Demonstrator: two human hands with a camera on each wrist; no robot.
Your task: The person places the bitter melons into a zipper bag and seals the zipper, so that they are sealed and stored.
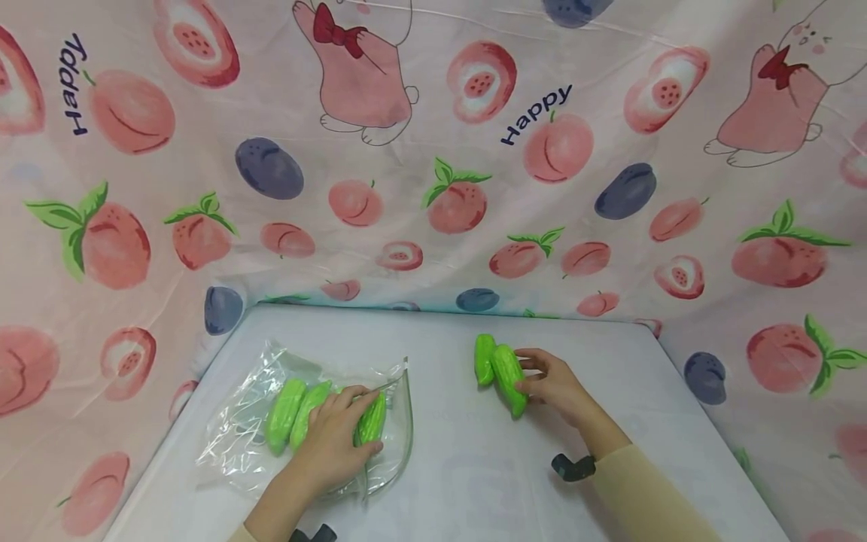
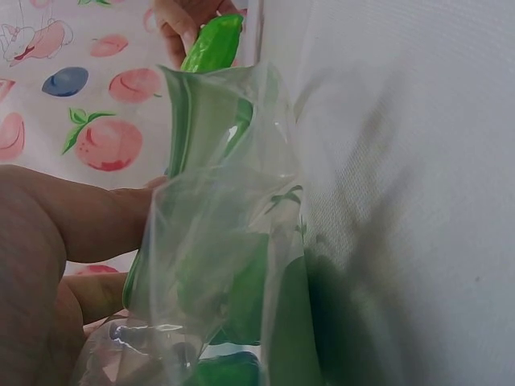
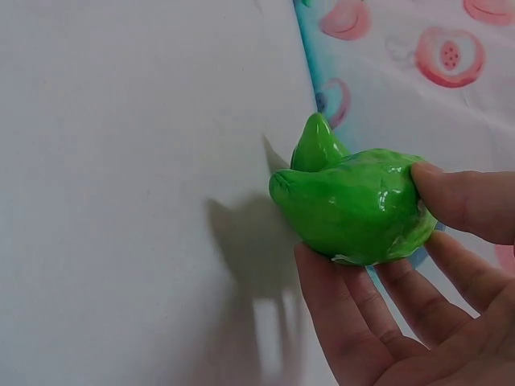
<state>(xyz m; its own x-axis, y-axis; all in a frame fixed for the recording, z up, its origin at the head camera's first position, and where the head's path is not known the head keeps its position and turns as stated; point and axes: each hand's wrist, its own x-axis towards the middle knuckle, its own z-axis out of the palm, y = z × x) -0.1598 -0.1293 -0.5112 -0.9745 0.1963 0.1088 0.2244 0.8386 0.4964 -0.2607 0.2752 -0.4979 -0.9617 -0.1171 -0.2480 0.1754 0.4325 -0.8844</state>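
My right hand [image 1: 558, 388] pinches a glossy green bitter melon [image 1: 506, 373] between thumb and fingers, at the right of the table. Another bitter melon [image 1: 484, 360] lies just left of it, and only its tip shows behind the held one in the right wrist view. On the left, my left hand [image 1: 335, 436] holds the mouth of a clear plastic zip bag [image 1: 233, 433], thumb and fingers at its edge [image 2: 181, 121]. Inside the bag several bitter melons [image 1: 284, 418] lie side by side, partly hidden under the hand.
The table [image 1: 447, 459] has a white cover. A pink fruit-patterned cloth [image 1: 406, 181] hangs behind it and along both sides. Dark wrist-camera mounts [image 1: 573, 467] sit by each wrist, next to beige sleeves [image 1: 643, 489].
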